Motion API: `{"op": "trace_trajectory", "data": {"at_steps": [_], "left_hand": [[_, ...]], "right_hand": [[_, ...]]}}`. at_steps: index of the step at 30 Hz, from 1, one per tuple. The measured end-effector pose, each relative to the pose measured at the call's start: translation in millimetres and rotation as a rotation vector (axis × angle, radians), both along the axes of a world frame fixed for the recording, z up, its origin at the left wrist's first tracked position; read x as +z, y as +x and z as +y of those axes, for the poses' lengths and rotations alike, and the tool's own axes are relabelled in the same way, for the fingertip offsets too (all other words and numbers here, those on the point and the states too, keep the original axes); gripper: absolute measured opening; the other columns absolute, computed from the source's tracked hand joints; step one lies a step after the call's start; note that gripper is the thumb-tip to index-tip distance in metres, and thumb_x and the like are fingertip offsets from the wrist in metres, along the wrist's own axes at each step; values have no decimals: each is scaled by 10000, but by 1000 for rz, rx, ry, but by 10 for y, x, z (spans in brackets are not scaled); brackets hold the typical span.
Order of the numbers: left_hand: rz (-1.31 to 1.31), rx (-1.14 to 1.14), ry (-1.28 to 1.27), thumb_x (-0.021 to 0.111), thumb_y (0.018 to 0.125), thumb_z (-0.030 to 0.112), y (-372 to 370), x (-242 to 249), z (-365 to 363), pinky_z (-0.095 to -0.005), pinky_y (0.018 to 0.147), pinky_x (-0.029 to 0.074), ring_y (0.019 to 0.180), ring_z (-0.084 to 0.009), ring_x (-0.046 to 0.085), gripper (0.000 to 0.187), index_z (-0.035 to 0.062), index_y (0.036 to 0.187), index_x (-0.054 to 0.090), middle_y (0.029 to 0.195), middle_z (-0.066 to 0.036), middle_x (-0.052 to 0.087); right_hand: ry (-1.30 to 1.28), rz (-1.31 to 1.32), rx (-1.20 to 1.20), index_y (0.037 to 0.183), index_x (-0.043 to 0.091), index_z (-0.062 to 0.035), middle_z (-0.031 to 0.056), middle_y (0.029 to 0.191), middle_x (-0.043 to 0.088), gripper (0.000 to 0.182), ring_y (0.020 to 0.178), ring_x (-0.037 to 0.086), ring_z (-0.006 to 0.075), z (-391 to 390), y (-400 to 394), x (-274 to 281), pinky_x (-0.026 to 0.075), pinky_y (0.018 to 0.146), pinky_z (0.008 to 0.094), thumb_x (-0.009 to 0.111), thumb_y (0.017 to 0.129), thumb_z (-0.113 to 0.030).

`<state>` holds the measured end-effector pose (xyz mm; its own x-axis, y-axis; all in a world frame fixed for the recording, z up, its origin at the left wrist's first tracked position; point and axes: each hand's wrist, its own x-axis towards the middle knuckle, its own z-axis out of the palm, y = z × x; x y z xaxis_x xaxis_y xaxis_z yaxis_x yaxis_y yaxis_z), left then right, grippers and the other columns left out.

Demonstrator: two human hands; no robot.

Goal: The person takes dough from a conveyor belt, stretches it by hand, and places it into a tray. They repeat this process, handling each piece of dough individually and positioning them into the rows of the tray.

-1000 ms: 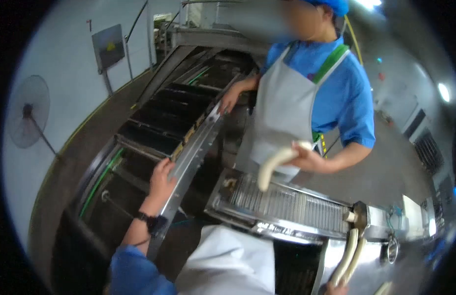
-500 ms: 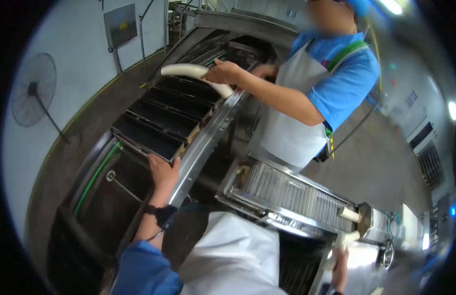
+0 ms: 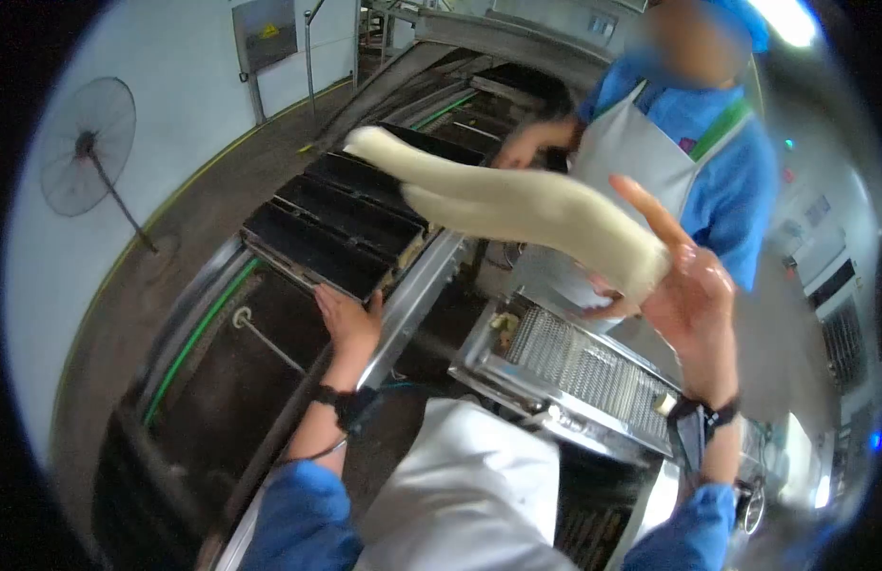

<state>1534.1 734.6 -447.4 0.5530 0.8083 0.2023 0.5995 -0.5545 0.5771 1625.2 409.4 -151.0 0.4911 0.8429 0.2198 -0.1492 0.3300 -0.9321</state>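
Note:
A long, pale dough strip [image 3: 545, 205] stretches through the air from my right hand [image 3: 693, 300] toward the left, over the row of black loaf tins [image 3: 312, 247]. It rests between my thumb and palm, with my index finger extended beyond it. My left hand [image 3: 347, 324] has its fingers straight and its thumb apart, set against the near edge of the tins. Behind the dough, the hand of a co-worker [image 3: 531, 143] reaches over the far end of the tins.
The tins stand on a conveyor with a metal side rail [image 3: 417, 290]. To the right, a mesh belt [image 3: 584, 357] carries a small dough piece [image 3: 665, 403] near its end. A person in a white apron [image 3: 631, 143] stands across from me. A fan [image 3: 87, 147] is by the wall.
My right hand has risen from the lower right, bringing up a dough strip. The co-worker's hand has let go of another dough strip over the tins. My left hand stays at the tins' edge.

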Motion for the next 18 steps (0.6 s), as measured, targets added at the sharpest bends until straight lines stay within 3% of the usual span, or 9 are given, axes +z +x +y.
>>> {"op": "trace_trajectory", "data": {"at_steps": [2, 4, 7, 10, 12, 14, 16, 18], "left_hand": [[-26, 20, -36, 618, 888, 427, 16, 2, -3, -477, 1194, 113, 1430, -492, 108, 1005, -267, 1383, 85, 1486, -437, 85], [15, 11, -27, 618, 886, 432, 29, 0, 17, -476, 1194, 111, 1432, -490, 103, 1013, -263, 1387, 78, 1487, -436, 81], [96, -6, -78, 590, 908, 447, 21, 164, -11, -474, 1199, 73, 1439, -484, 78, 995, -261, 1388, 81, 1491, -433, 66], [94, -21, -74, 556, 936, 449, 17, 104, 88, -484, 1200, 47, 1438, -493, 62, 942, -268, 1377, 135, 1488, -435, 76], [86, -41, -84, 557, 933, 453, 28, 213, 39, -487, 1199, 50, 1436, -497, 64, 942, -267, 1377, 142, 1488, -434, 84], [156, -83, -91, 563, 926, 457, 38, 252, 41, -485, 1200, 52, 1436, -496, 70, 957, -268, 1378, 131, 1490, -434, 76], [196, -78, -33, 571, 917, 465, 56, 141, 86, -474, 1203, 57, 1437, -489, 79, 984, -275, 1375, 111, 1483, -442, 84], [191, -70, -25, 573, 914, 467, 67, 145, 60, -470, 1203, 61, 1437, -486, 88, 995, -280, 1372, 101, 1477, -448, 91]], "right_hand": [[53, -122, -35, 1468, 304, 42, 226, 1438, 433, 882, 1279, 494, 312, 189, 168, -235, 385, 1103, 403, 707, 748, -270], [-4, -132, -66, 1452, 343, 38, 218, 1440, 432, 842, 1303, 469, 321, 147, 174, -400, 377, 1111, 407, 722, 750, -233], [-265, -69, -247, 1399, 432, 22, 188, 1418, 473, 687, 1289, 483, 310, -272, 210, -927, 399, 1093, 407, 707, 801, -174], [-502, 60, -492, 1320, 521, 14, 173, 1381, 519, 541, 1234, 535, 273, -1058, 314, -1841, 448, 1040, 400, 685, 827, -132], [-808, 41, -728, 1266, 560, 36, 175, 1353, 539, 484, 1159, 584, 261, -1712, 293, -2471, 472, 1002, 392, 682, 821, -112], [-1190, -409, -886, 1202, 584, 67, 208, 1314, 554, 424, 1061, 628, 296, -2299, 63, -2874, 489, 963, 400, 680, 828, -109], [-1556, -511, -1016, 1248, 524, 92, 267, 1327, 513, 481, 1149, 567, 350, -2548, -237, -2881, 440, 1017, 438, 672, 850, -133], [-1584, -544, -1181, 1276, 484, 97, 281, 1363, 465, 506, 1207, 510, 370, -3179, -329, -3444, 396, 1052, 455, 660, 865, -141]]}}
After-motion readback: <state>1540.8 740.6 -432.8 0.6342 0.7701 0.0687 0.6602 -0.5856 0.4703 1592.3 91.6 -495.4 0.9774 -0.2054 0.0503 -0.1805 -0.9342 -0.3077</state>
